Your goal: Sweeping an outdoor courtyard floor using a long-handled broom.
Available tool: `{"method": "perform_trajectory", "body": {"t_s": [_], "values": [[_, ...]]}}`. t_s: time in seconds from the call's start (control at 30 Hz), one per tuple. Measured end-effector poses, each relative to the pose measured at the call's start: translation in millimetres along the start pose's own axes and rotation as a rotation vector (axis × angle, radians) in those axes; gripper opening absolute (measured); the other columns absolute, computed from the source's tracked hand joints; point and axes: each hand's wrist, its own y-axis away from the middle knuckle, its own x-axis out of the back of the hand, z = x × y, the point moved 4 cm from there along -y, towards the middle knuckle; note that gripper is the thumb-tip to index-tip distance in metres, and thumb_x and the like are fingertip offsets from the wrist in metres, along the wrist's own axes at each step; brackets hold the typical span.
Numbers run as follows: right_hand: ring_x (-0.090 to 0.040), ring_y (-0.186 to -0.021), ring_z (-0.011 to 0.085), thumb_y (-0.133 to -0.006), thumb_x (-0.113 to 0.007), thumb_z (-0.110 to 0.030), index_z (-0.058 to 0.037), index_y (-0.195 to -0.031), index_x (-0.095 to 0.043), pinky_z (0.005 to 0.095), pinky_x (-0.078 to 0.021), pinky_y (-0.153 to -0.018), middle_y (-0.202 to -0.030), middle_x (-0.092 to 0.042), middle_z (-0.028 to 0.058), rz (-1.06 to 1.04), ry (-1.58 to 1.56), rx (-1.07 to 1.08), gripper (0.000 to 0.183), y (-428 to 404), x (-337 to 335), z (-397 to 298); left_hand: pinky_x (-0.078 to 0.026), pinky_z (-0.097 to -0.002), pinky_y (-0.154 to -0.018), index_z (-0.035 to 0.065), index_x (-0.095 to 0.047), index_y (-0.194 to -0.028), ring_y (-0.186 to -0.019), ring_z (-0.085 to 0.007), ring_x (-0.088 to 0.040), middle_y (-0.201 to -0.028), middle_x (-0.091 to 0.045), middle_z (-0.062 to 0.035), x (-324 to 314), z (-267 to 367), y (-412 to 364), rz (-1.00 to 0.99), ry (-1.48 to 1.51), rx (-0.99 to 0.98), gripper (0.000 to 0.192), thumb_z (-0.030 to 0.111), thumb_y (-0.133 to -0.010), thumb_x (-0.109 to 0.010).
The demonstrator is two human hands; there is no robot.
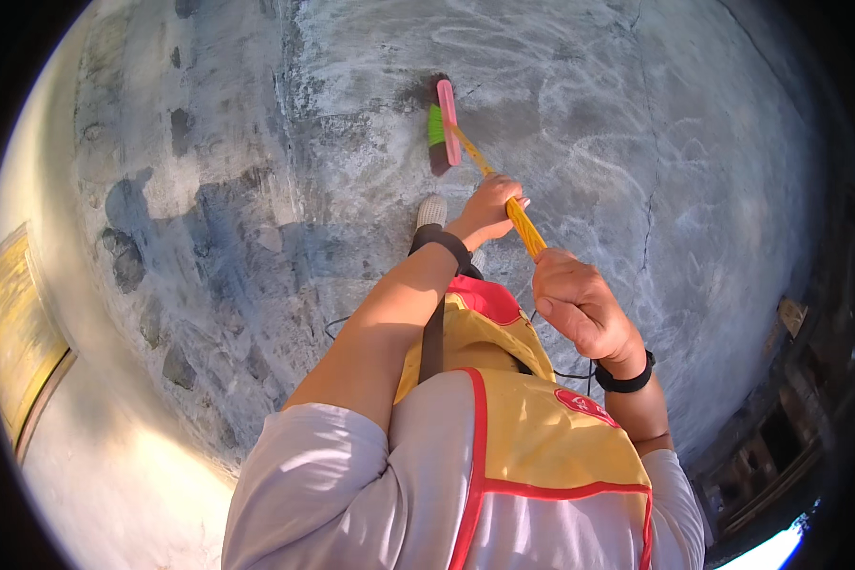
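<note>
A push broom with a pink head (448, 122) and green and dark bristles rests on the grey concrete floor (584, 142) ahead of my feet. Its yellow patterned handle (526, 226) slants from the head back towards my body. My left hand (495, 205) is closed around the middle of the handle, nearer the broom head. My right hand (579, 303) grips the upper end of the handle, with the thumb lying over the fist. Dark bands circle both wrists. I wear a yellow apron (563, 442) with red edging over a light shirt.
A pale wall (107, 442) with a yellow panel (25, 335) stands at the left. Rough stones show in the floor beside it. My light shoe (432, 211) is just below the broom head. Thin cracks run across the floor, and dark, unclear objects line the lower right edge.
</note>
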Motion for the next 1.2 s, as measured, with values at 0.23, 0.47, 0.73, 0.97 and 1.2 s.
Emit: {"method": "perform_trajectory", "body": {"t_s": [0.23, 0.47, 0.73, 0.97, 1.2], "values": [[-0.038, -0.052, 0.0239, -0.060, -0.050, -0.006, -0.0029, -0.050, -0.039, 0.0320, -0.0313, -0.061, -0.050, -0.038, 0.0072, 0.290, 0.043, 0.098, 0.016, -2, 13, -39, -0.037, -0.0348, -0.061, 0.0037, -0.042, -0.055, -0.066, -0.0274, -0.044, -0.059, -0.044, -0.0090, 11, 54, -76, -0.052, 0.001, -0.134, 0.023, 0.014, -0.067, -0.058], [-0.041, -0.056, 0.0223, -0.067, -0.045, -0.012, -0.0023, -0.052, -0.041, 0.0336, -0.0325, -0.068, -0.054, -0.044, 0.0068, 0.117, -0.309, 0.158, 0.019, 35, -19, -10, -0.037, -0.0368, -0.062, 0.0038, -0.043, -0.054, -0.065, -0.0298, -0.045, -0.058, -0.047, -0.0104, 52, 40, 27, -0.174, -0.217, 0.023, 0.022, 0.015, -0.066, -0.057], [-0.036, -0.054, 0.0202, -0.075, -0.044, -0.012, -0.0010, -0.052, -0.038, 0.0285, -0.0318, -0.057, -0.052, -0.037, 0.0075, 0.085, -0.827, -0.156, 0.026, 40, -56, 85, -0.034, -0.0399, -0.058, 0.0028, -0.041, -0.054, -0.056, -0.0345, -0.044, -0.052, -0.045, -0.0139, 56, -9, 116, -0.493, -0.388, 0.161, 0.022, 0.014, -0.069, -0.054], [-0.035, -0.053, 0.0237, -0.077, -0.043, -0.013, -0.0011, -0.052, -0.037, 0.0326, -0.0300, -0.056, -0.052, -0.037, 0.0100, 0.493, -0.159, 0.120, 0.028, 135, 13, 48, -0.034, -0.0370, -0.058, 0.0028, -0.043, -0.056, -0.063, -0.0318, -0.043, -0.060, -0.046, -0.0125, -92, 36, 0, -0.611, -0.186, -0.145, 0.021, 0.014, -0.070, -0.055], [-0.046, -0.079, 0.0125, -0.076, -0.048, -0.023, 0.0006, -0.083, -0.045, 0.0255, -0.0359, -0.073, -0.082, -0.050, 0.0064, 1.233, -0.743, -0.240, 0.024, 229, 12, 66, -0.037, -0.0375, -0.061, 0.0035, -0.042, -0.057, -0.068, -0.0305, -0.044, -0.063, -0.045, -0.0111, -165, 154, -49, -0.855, -0.318, -0.583, 0.021, 0.015, -0.067, -0.057]]}}
